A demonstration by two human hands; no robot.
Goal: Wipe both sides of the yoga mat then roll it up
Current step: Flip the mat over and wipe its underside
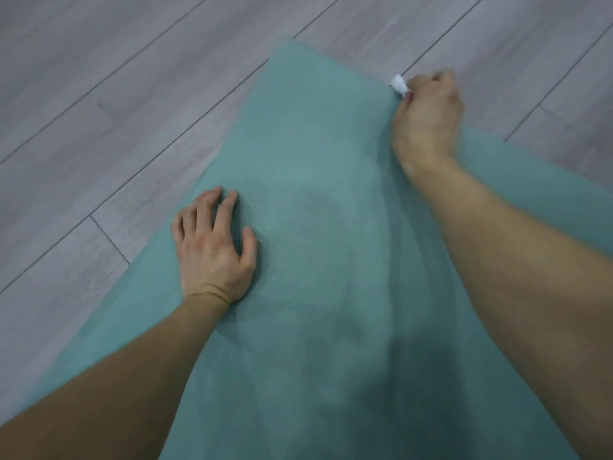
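Note:
A teal yoga mat point(315, 180) lies unrolled on the floor, running from the near edge of the view toward its far end at the top middle. My left hand point(214, 247) rests on the mat near its left edge, palm down with fingers spread. My right hand point(428, 111) is at the far right corner of the mat, fingers curled around a small white wad of tissue or cloth point(399, 84) that sticks out past the thumb. This hand is blurred. Darker patches show on the mat between my arms.
Grey wood-look plank flooring point(132, 94) surrounds the mat on the left, at the far end and on the right. Nothing else is in view.

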